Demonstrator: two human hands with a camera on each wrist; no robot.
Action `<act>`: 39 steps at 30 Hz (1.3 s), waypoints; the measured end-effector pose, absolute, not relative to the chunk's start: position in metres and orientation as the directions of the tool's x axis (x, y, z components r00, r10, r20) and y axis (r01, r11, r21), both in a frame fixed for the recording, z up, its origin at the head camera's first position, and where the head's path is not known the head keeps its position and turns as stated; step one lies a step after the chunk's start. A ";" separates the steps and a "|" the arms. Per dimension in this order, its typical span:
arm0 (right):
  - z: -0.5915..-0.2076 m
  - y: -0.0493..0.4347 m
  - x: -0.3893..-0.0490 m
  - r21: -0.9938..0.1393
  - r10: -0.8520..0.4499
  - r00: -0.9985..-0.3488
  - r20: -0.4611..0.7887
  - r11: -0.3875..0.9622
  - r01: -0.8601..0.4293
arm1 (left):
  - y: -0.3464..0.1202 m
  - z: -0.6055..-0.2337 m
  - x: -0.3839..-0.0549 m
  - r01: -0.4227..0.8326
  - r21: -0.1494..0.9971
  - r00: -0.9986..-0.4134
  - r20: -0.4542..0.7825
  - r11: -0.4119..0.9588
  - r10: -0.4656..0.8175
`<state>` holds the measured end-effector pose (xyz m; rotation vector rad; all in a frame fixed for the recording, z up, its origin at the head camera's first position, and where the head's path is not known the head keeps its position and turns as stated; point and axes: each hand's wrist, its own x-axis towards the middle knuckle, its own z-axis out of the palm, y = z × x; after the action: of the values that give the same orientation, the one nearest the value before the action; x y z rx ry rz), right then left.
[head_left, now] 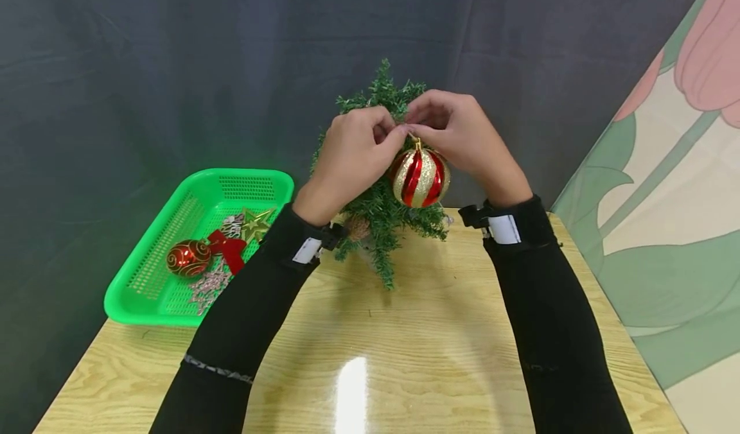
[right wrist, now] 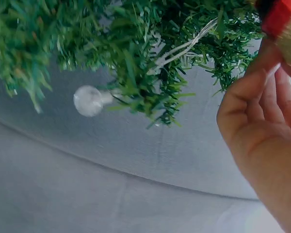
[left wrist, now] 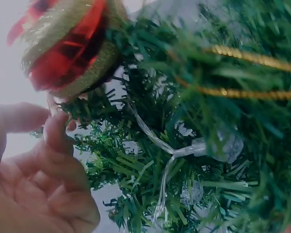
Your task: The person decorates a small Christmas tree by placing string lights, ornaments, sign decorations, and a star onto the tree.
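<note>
A red and gold striped Christmas bauble (head_left: 421, 178) hangs by its gold cap just below both hands, in front of a small artificial Christmas tree (head_left: 381, 241). My left hand (head_left: 360, 155) and right hand (head_left: 462, 132) meet at the fingertips above the cap, each with thumb and forefinger pinching at the bauble's short hanging cord. The branch behind the fingertips is largely hidden. In the left wrist view the bauble (left wrist: 70, 53) is at the upper left, by pinched fingertips. The right wrist view shows a hand (right wrist: 266, 116) with curled fingers beside the bauble's edge.
A green plastic basket (head_left: 150, 228) at the left holds a red bauble (head_left: 189, 258), a red bow (head_left: 233, 253), a gold star (head_left: 256, 224) and a glittery snowflake (head_left: 209, 286). Clear light bulbs (right wrist: 88, 101) on wire and a gold cord (left wrist: 252, 93) run among the branches. A wooden table (head_left: 416, 344) lies beneath.
</note>
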<state>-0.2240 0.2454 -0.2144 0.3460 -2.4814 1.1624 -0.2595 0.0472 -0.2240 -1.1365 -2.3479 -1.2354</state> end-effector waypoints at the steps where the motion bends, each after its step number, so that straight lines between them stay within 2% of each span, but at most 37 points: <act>1: -0.217 0.247 -0.223 -0.699 -0.057 -0.903 0.426 0.613 -0.368 | 0.045 -0.225 -0.259 0.739 0.599 -0.657 0.538 0.309 0.528; 6: -0.242 0.263 -0.203 -0.690 0.032 -0.894 0.447 0.649 -0.321 | 0.015 -0.246 -0.249 0.768 0.605 -0.612 0.599 0.209 0.516; 10: -0.282 0.292 -0.176 -0.654 0.159 -0.885 0.437 0.732 -0.192 | -0.018 -0.279 -0.224 0.804 0.575 -0.554 0.633 0.151 0.540; 13: -0.317 0.318 -0.166 -0.662 0.254 -0.911 0.326 0.749 -0.029 | -0.035 -0.305 -0.206 0.791 0.590 -0.541 0.556 0.158 0.631; 16: -0.355 0.342 -0.167 -0.680 0.313 -0.940 0.138 0.719 0.140 | -0.039 -0.332 -0.195 0.723 0.657 -0.561 0.377 0.214 0.737; 20: -0.412 0.360 -0.184 -0.761 0.284 -0.955 -0.090 0.599 0.250 | -0.030 -0.375 -0.195 0.615 0.711 -0.616 0.164 0.340 0.771; 25: -0.462 0.350 -0.208 -0.889 0.189 -0.958 -0.217 0.368 0.274 | -0.016 -0.420 -0.204 0.495 0.751 -0.710 0.060 0.437 0.702; 28: -0.476 0.335 -0.218 -0.936 0.098 -0.970 -0.221 0.258 0.239 | -0.009 -0.435 -0.210 0.418 0.794 -0.739 0.015 0.441 0.673; 32: -0.482 0.316 -0.231 -0.976 -0.019 -0.987 -0.161 0.153 0.156 | 0.000 -0.448 -0.220 0.366 0.838 -0.734 -0.007 0.404 0.679; 35: -0.483 0.300 -0.238 -0.986 -0.071 -0.991 -0.109 0.137 0.099 | 0.005 -0.454 -0.226 0.292 0.875 -0.749 -0.042 0.386 0.661; 39: -0.482 0.280 -0.246 -0.992 -0.109 -0.988 -0.110 0.070 0.103 | 0.010 -0.458 -0.228 0.154 0.912 -0.795 -0.114 0.380 0.596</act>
<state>-0.2462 0.2798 -0.4816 0.0074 -2.4047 2.2552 -0.2278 0.0100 -0.4583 -0.8590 -2.9424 -1.8540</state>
